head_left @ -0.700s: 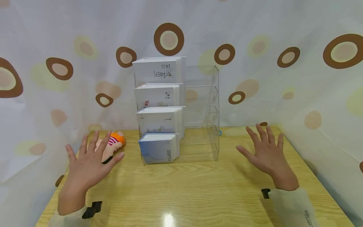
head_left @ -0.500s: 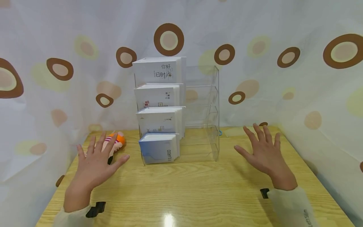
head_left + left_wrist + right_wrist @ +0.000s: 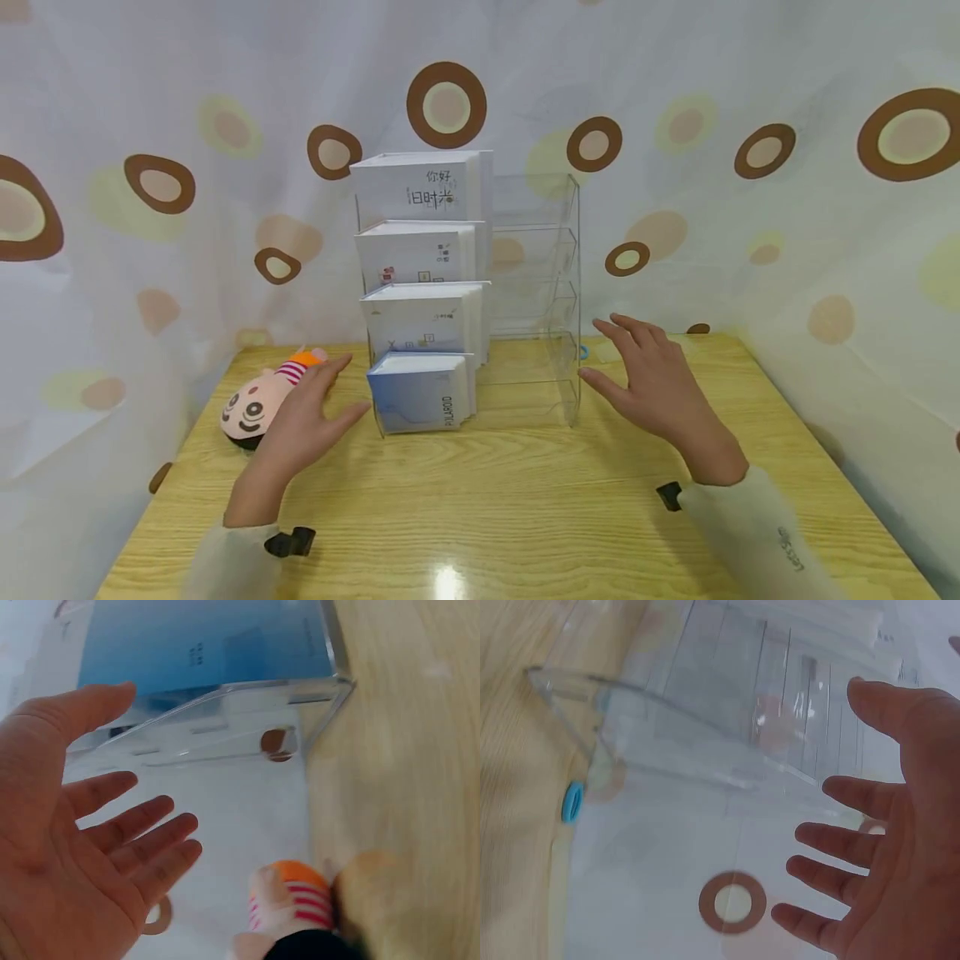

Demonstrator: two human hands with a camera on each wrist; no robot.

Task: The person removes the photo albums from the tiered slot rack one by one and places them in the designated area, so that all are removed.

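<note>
Inspector: What is the state of the left hand [image 3: 296, 437]?

Technician: Fingers nearly straight, thumb spread away from them, nothing gripped. The thumb tip is just beside the blue book [image 3: 416, 404]; contact cannot be confirmed.

Inspector: And the right hand [image 3: 660, 383]?

Technician: Fingers extended and slightly bent, thumb apart, likewise gripping nothing. It is positioned near the side of the transparent rack [image 3: 517, 414].

Inspector: Locate the rack.

Technician: It stands upright on the worktop [image 3: 480, 517], between the two hands. Its tiers rise away from them. The blue book occupies the lowest tier, on the side nearer the left hand; white books [image 3: 420, 321] occupy the tiers above it.

Inspector: Other items?

Technician: A plush doll [image 3: 247, 408] lies to the left of the left hand, partly hidden by it. A small blue ring [image 3: 583, 352] shows past the right hand's thumb tip.
</note>
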